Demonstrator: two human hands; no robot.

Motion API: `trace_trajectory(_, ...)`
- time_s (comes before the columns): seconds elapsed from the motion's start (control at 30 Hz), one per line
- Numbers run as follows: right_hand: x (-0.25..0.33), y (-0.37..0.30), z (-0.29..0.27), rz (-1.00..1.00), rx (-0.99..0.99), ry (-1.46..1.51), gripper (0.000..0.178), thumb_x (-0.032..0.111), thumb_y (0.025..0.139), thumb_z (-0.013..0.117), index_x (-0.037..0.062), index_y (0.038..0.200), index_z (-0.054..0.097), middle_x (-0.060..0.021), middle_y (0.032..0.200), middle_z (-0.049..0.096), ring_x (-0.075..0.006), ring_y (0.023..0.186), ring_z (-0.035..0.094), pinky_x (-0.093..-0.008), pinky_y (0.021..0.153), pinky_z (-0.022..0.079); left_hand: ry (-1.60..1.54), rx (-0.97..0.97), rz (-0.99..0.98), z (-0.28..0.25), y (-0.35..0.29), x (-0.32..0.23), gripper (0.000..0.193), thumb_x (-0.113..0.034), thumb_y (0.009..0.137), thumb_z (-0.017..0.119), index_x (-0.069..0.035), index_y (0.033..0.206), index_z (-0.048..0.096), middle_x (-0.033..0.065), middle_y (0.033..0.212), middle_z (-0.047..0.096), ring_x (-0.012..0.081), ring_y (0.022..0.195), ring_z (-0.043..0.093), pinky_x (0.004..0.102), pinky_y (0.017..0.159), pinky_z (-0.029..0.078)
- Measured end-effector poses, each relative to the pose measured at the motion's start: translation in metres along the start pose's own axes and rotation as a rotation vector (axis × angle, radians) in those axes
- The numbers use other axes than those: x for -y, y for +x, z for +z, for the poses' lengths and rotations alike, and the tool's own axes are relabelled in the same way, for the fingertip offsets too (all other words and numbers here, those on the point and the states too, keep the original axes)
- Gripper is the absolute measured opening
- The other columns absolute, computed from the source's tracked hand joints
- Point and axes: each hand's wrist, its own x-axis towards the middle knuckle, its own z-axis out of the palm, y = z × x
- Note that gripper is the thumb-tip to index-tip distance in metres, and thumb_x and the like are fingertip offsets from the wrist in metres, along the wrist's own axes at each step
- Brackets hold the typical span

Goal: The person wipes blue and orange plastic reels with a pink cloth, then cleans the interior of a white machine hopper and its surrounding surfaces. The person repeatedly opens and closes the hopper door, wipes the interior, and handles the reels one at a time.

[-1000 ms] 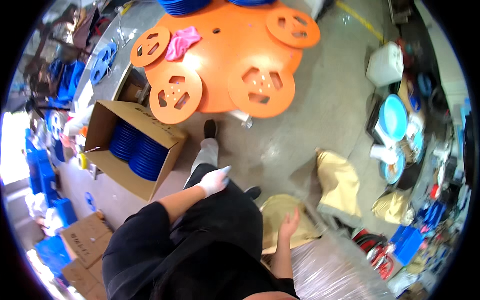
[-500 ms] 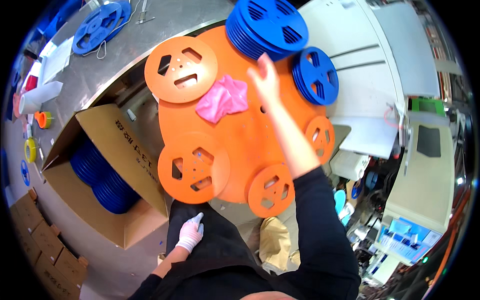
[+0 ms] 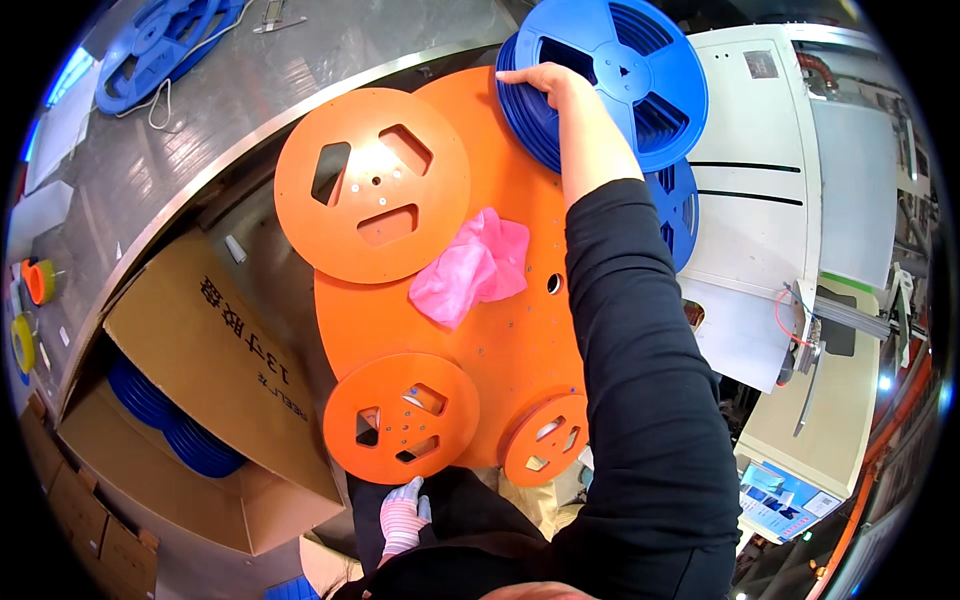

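Observation:
My right hand (image 3: 563, 88) grips the rim of a large blue reel (image 3: 660, 72) on top of a stack of blue reels. Some of its fingers lie over the left edge, and the others are partly hidden at a cutout. Gloved in pink-and-white stripes, my left hand (image 3: 403, 520) hangs low by my lap with fingers stretched out, holding nothing. The stack stands at the far right of a big orange board (image 3: 500, 370). Crumpled pink cloth (image 3: 470, 268) lies at the board's middle, beside a large orange disc (image 3: 362, 155) with three cutouts.
Near the board's front are a smaller orange disc (image 3: 440, 440) and another one (image 3: 530, 430). More blue reels (image 3: 678, 205) sit beside the stack, partly behind my arm. An open cardboard box (image 3: 200, 320) with blue reels stands left, below a grey metal table (image 3: 330, 40).
My right hand has gone from above the board to the rim of the top blue reel. The view has shifted, and the stack looks nearer. My left hand stays low.

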Motion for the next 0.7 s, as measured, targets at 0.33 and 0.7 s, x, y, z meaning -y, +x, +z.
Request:
trace_trajectory(0.33, -0.059, -0.025, 0.048, -0.247, -0.320, -0.244, 0.073, 0.033, 0.060, 0.079, 0.0070, 0.124, 0.056, -0.0179, 0.120, 0.061, -0.0312, 0.114, 0.057, -0.0366, 0.097, 0.045, 0.103, 0.074, 0.019, -0.001, 0.011, -0.027, 0.039, -0.026, 0.080, 0.059, -0.009, 0.115, 0.059, 0.0164, 0.100, 0.065, 0.0330, 0.096, 0.061, 0.0425, 0.090, 0.045)
trace_trajectory(0.7, -0.160, -0.318, -0.094, -0.552, 0.110, 0.806, 0.037, 0.017, 0.070, 0.067, 0.0005, 0.102, 0.061, -0.0082, 0.087, 0.063, -0.0199, 0.072, 0.061, -0.0306, 0.067, 0.048, -0.016, -0.094, 0.078, 0.030, -0.030, -0.023, 0.033, -0.014, 0.078, 0.059, -0.010, 0.111, 0.064, 0.0169, 0.105, 0.066, 0.0333, 0.097, 0.063, 0.0396, 0.087, 0.051)
